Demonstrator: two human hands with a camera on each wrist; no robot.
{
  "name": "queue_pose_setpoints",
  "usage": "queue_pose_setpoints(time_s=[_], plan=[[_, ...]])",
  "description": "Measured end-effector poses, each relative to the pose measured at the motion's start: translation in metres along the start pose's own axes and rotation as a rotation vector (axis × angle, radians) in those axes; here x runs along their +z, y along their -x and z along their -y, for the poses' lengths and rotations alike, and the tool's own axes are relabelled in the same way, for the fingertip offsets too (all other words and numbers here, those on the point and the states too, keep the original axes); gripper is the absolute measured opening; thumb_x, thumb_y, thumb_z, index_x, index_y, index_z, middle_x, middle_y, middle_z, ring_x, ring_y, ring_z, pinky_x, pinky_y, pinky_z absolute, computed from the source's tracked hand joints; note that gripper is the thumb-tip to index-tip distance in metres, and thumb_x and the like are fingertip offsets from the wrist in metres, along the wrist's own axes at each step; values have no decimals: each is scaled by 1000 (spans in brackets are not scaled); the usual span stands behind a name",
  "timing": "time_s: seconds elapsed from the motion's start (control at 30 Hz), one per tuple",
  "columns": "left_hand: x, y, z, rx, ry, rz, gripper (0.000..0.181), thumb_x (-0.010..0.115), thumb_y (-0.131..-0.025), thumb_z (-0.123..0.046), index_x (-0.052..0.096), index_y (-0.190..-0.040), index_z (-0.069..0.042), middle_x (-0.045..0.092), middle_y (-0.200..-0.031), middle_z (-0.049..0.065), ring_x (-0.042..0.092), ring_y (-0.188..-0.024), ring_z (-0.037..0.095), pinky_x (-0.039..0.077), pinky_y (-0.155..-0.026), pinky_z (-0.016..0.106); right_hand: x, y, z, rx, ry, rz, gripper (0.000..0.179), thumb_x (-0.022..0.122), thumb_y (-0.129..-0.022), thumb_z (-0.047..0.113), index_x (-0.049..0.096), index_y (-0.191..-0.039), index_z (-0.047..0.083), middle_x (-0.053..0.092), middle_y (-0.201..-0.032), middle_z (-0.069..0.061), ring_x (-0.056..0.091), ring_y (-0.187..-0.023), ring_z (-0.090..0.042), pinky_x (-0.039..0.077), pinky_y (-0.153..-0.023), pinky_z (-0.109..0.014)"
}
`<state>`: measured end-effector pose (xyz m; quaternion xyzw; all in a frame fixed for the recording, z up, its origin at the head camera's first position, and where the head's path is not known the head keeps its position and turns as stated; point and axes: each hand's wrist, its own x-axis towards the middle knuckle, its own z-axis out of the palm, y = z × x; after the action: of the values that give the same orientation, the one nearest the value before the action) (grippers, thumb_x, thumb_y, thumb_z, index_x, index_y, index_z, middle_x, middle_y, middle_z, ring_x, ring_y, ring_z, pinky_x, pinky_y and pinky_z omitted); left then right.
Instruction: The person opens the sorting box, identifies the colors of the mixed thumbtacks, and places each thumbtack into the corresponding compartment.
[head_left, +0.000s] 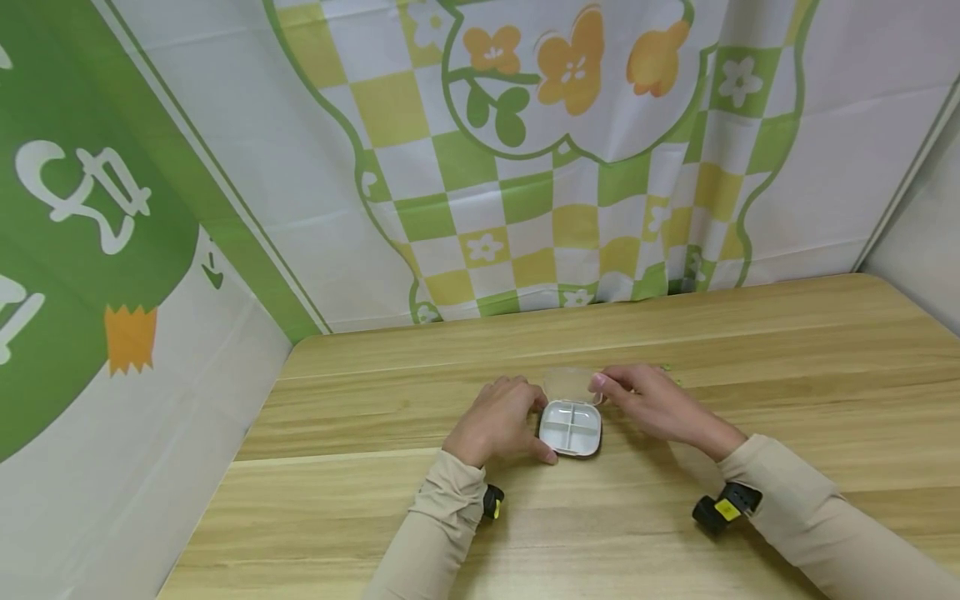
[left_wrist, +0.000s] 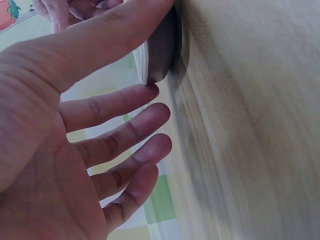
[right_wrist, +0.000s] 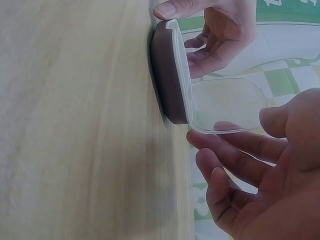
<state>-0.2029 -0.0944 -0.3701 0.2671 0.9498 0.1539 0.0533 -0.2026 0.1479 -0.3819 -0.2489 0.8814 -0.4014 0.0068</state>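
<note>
A small pill box [head_left: 570, 428] stands on the table, its white inside split into several compartments by a cross-shaped divider. Dark brown sides [right_wrist: 169, 75] show in the right wrist view. Its clear lid [right_wrist: 225, 102] is raised upright at the back. My left hand [head_left: 504, 421] holds the box at its left side, thumb at the front corner and index finger at the back. The other left fingers [left_wrist: 130, 132] spread loosely beside it. With thumb and fingers, my right hand [head_left: 660, 404] pinches the lid's right edge. The compartments show only white floors in the head view.
The wooden table [head_left: 360, 517] stretches around both hands. A few tiny green bits [head_left: 666, 367] lie behind my right hand. A checkered, flowered curtain [head_left: 480, 200] hangs along the table's back edge, and a green and white one [head_left: 90, 208] on the left.
</note>
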Motion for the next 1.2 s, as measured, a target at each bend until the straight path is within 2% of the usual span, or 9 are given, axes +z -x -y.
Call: queue_pose_setpoints(time_s=[0.33,0.73,0.93,1.2], plan=[[1,0,1,0,0,4,58,98,-61,-39,75,-105,-9,69,-101,2,59,-98,21,45,-92,38,-1,0,1,40,-23,14,33,48,-109,23,73,-106,2,73,-98,-6,67,-98,-25,52,-84,-47],[0,0,0,-6,5,9,57,98,-62,-38,75,-105,-10,69,-101,2,58,-98,21,45,-92,38,-1,0,1,37,-17,13,32,48,-109,23,73,-101,4,73,-97,-6,66,-95,-24,51,-82,-44],[-1,-1,0,-10,3,6,56,98,-61,-39,75,-103,-10,69,-101,1,59,-98,21,45,-91,38,-2,0,3,48,-19,34,35,47,-109,27,72,-104,4,72,-101,-7,65,-97,-23,51,-84,-45],[-4,0,-1,-10,-6,18,67,99,-60,-41,73,-113,-8,69,-110,4,60,-104,23,45,-96,41,-3,0,2,52,0,47,38,46,-110,31,71,-100,5,70,-97,-7,60,-87,-19,48,-77,-39]])
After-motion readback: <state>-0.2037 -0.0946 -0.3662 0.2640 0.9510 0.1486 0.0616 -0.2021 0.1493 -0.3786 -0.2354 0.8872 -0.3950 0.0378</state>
